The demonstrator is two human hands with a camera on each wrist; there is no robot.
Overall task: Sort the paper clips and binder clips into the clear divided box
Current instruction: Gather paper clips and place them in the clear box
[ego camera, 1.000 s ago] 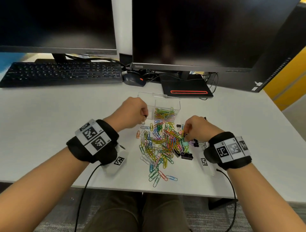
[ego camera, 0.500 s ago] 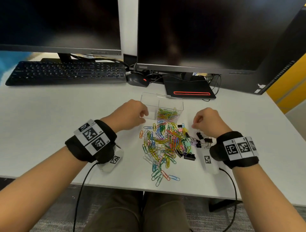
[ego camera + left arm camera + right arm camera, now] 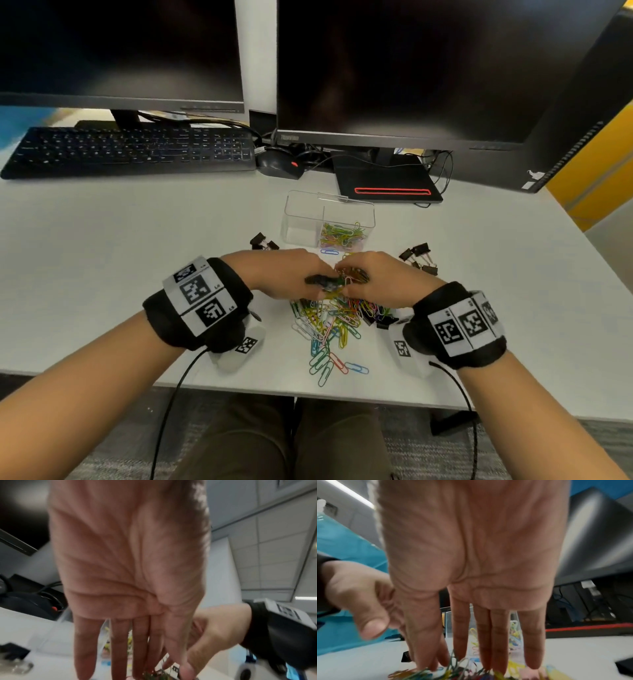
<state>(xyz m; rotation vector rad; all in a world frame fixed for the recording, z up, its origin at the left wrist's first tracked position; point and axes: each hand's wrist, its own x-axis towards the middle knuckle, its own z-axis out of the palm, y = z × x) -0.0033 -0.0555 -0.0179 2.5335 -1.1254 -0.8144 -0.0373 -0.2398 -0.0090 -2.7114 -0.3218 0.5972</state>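
A pile of coloured paper clips [image 3: 329,322] with a few black binder clips [image 3: 385,322] mixed in lies on the white desk [image 3: 137,260]. Behind it stands the clear divided box [image 3: 301,212]; its right compartment holds paper clips [image 3: 342,234], and the left one looks bare. My left hand [image 3: 291,274] and right hand [image 3: 380,281] meet over the far side of the pile. Both wrist views show straight fingers [image 3: 120,642] [image 3: 489,635] pointing down into the clips [image 3: 453,672], with a tangle of clips [image 3: 349,274] bunched between the two hands.
Small groups of binder clips lie left of the box [image 3: 263,241] and to the right of my right hand [image 3: 418,258]. A keyboard [image 3: 130,150], a mouse [image 3: 281,166], two monitors and a black stand base [image 3: 387,185] line the back of the desk.
Both hands moved inward from either side of the pile and now meet over it. Their fingers went from curled to straight. Binder clips show where the hands were.
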